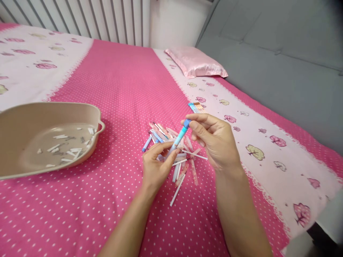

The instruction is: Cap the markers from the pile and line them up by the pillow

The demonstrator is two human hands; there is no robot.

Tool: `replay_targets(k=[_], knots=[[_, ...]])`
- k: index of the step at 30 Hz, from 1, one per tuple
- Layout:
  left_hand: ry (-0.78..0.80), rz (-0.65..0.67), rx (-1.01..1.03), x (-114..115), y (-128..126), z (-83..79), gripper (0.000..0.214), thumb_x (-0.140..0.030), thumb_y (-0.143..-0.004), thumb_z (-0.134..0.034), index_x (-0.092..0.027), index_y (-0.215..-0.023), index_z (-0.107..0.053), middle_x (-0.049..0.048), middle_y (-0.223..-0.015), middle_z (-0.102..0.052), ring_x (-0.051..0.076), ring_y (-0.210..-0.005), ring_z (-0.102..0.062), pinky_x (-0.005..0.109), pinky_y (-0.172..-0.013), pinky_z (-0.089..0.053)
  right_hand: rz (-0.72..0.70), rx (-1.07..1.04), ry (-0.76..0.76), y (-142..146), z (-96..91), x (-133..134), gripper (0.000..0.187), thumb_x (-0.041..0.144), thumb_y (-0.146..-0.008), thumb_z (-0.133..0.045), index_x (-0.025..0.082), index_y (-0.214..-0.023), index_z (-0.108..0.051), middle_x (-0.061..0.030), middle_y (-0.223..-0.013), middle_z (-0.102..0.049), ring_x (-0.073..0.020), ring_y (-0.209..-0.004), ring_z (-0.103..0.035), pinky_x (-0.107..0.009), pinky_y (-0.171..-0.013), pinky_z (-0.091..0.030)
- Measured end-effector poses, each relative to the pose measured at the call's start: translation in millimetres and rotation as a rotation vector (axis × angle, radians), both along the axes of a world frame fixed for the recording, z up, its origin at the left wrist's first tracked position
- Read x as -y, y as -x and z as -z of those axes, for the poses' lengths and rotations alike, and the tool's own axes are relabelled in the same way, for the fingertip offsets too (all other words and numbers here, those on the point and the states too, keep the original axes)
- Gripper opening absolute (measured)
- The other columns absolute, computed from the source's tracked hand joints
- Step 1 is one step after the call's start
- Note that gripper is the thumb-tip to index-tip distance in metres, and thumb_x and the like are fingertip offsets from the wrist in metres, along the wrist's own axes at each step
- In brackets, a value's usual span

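Note:
A blue pen (181,136) is held at a tilt between my two hands, its darker blue cap (187,123) at the upper end. My left hand (158,157) pinches the lower part of the barrel between thumb and fingers. At the top, my right hand (213,137) grips the cap with thumb and index finger. Beneath both hands lies a loose heap of pen parts: pink printed barrels (194,172), white refill sticks (177,190) and a blue cap piece (146,143). The hands hide part of the heap.
At the left stands a beige basin (100,110) with small white and grey pieces on its bottom. Beyond my right hand, several pens (196,107) lie in a neat row. A pink pillow (197,61) rests near the grey headboard (270,64) on the polka-dot bedspread (120,78).

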State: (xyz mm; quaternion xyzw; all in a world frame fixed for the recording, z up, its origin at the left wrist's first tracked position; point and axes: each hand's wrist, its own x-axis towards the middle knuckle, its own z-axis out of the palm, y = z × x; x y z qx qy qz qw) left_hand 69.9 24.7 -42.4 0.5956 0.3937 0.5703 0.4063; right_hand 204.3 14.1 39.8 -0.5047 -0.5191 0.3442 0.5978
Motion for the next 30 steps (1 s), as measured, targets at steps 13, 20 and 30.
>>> replay_targets(k=[13, 20, 30], knots=[[-0.023, 0.003, -0.034, 0.4, -0.8, 0.6, 0.016, -0.029, -0.074, -0.07, -0.021, -0.087, -0.075, 0.0031, -0.078, -0.073, 0.012, -0.06, -0.057, 0.025, -0.06, -0.046, -0.09, -0.018, 0.047, 0.2, 1.9, 1.0, 0.023, 0.028, -0.078, -0.069, 0.021, -0.1, -0.068, 0.0008, -0.08, -0.066, -0.0059, -0.056, -0.053, -0.018, -0.05, -0.046], [0.021, -0.011, -0.009, 1.6, -1.1, -0.8, 0.015, -0.031, -0.073, -0.071, -0.021, -0.084, -0.074, 0.0025, -0.073, -0.071, 0.012, -0.058, -0.056, 0.025, -0.058, -0.046, -0.121, -0.005, 0.066, -0.9, 2.4, 1.1, 0.037, 0.026, -0.074, -0.073, 0.023, -0.109, -0.064, -0.0021, -0.094, -0.068, -0.0121, -0.08, -0.063, -0.023, -0.064, -0.053], [-0.035, -0.004, -0.026, -0.1, -0.8, -0.1, 0.016, -0.03, -0.073, -0.071, -0.019, -0.085, -0.074, 0.0025, -0.077, -0.073, 0.011, -0.06, -0.058, 0.023, -0.058, -0.046, -0.061, -0.051, 0.044, 2.0, 2.8, -1.0, 0.02, 0.029, -0.076, -0.071, 0.018, -0.092, -0.07, -0.0014, -0.082, -0.068, -0.005, -0.054, -0.052, -0.017, -0.048, -0.045]])
